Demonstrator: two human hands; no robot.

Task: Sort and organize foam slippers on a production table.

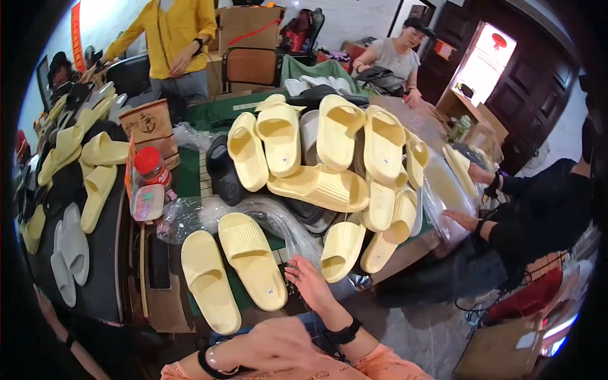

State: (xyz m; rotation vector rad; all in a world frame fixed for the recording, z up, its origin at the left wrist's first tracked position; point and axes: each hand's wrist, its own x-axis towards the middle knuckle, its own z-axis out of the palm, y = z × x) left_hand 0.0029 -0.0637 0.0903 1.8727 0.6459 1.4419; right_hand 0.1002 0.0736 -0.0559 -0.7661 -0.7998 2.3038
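Note:
A pair of pale yellow slide sandals lies side by side in front of me, the left slide (212, 304) a little nearer than the right slide (259, 272). My right hand (310, 285) is just right of that pair, fingers apart and slightly bent, holding nothing that I can see. Low over the near edge, my left hand (282, 345) is smeared by motion, so its fingers are not clear. Beyond the pair lie crumpled clear plastic bags (253, 215). Behind my right hand is a heap of yellow slides (329, 190), with black slides (225, 171) partly under it.
A red-lidded jar (150, 166), a clear container (149, 202) and a brown paper bag (152, 130) stand left of the bags. More slides cover a black conveyor belt (95, 278) at left. At right, a co-worker's hands (465, 218) are near plastic and a yellow slide. Others work at the far side.

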